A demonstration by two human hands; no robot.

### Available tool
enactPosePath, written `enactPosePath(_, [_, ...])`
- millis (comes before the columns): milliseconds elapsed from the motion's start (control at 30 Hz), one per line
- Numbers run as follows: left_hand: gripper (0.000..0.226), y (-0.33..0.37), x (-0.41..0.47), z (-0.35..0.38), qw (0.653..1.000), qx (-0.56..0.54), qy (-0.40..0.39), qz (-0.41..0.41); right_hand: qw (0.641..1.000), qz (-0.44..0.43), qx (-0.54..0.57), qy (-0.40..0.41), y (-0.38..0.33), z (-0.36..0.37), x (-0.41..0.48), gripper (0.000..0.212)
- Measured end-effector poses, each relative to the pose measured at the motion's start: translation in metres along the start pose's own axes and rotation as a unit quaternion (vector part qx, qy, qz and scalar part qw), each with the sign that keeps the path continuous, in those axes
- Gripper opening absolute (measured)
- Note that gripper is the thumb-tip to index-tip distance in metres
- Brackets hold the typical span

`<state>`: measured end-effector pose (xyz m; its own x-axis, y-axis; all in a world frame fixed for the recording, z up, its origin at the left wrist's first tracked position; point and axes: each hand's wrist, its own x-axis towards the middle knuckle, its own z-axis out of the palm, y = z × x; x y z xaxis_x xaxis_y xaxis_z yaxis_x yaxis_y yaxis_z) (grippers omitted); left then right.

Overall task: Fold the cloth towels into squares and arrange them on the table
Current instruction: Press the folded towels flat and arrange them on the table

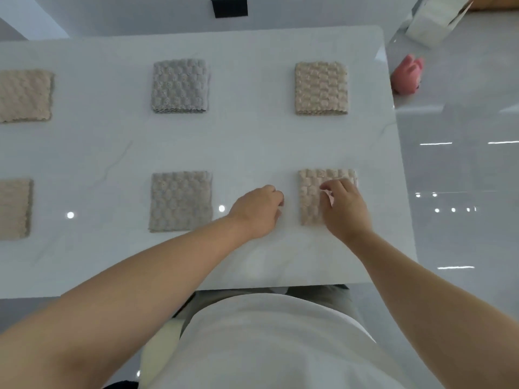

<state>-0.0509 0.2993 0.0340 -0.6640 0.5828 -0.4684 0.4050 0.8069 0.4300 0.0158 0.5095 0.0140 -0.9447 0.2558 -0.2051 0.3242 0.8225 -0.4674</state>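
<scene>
Beige towel (310, 204), folded square, is lying on the near right part of the table (252, 141). Right hand (344, 209) is resting on it with fingers bent and tips touching its top face; whether they are pinching the pile cannot be told. Left hand (257, 211) is sitting on the table beside the towel's left edge, apart from it, fingers curled in and holding nothing visible.

Five more squares are lying on the table:
- taupe towel (180, 201), near middle
- edge towel (14, 209), near left, cut off by the view
- far beige towel (321, 88), far right
- grey towel (179, 85), far middle
- tan towel (24, 95), far left

Progress, as a judgement: all six are sitting well apart in two rows and no loose cloth is showing. Folding is looking done, with only a last squaring of the beige towel remaining.

Pink toy (407, 77) is lying on the floor off the table's far right edge.
</scene>
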Motion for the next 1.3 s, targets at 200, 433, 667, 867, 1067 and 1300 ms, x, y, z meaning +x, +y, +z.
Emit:
enactPosePath(200, [0.023, 0.065, 0.006, 0.024, 0.982, -0.119, 0.041, -0.141, 0.998, 0.016, 0.018, -0.065, 0.072, -0.050, 0.013, 0.027])
enactPosePath(433, [0.026, 0.076, 0.044, 0.013, 0.973, -0.129, 0.096, -0.167, 0.980, 0.095, 0.101, -0.142, 0.084, -0.063, 0.053, 0.034])
enactPosePath(667, [0.035, 0.053, 0.087, 0.012, 0.978, -0.107, 0.096, -0.149, 0.976, 0.036, 0.002, -0.214, 0.081, -0.057, 0.086, 0.046])
enactPosePath(867, [0.032, 0.043, 0.105, 0.015, 0.982, -0.096, 0.085, -0.135, 0.972, -0.004, -0.023, -0.235, 0.082, -0.052, 0.102, 0.034])
enactPosePath(1067, [0.017, 0.045, 0.115, 0.015, 0.982, -0.098, 0.092, -0.134, 0.975, 0.029, -0.021, -0.219, 0.081, -0.045, 0.108, 0.016])
enactPosePath(1300, [0.012, 0.053, 0.116, 0.020, 0.956, -0.144, 0.119, -0.225, 0.986, 0.080, -0.005, -0.144, 0.083, -0.034, 0.097, 0.013])
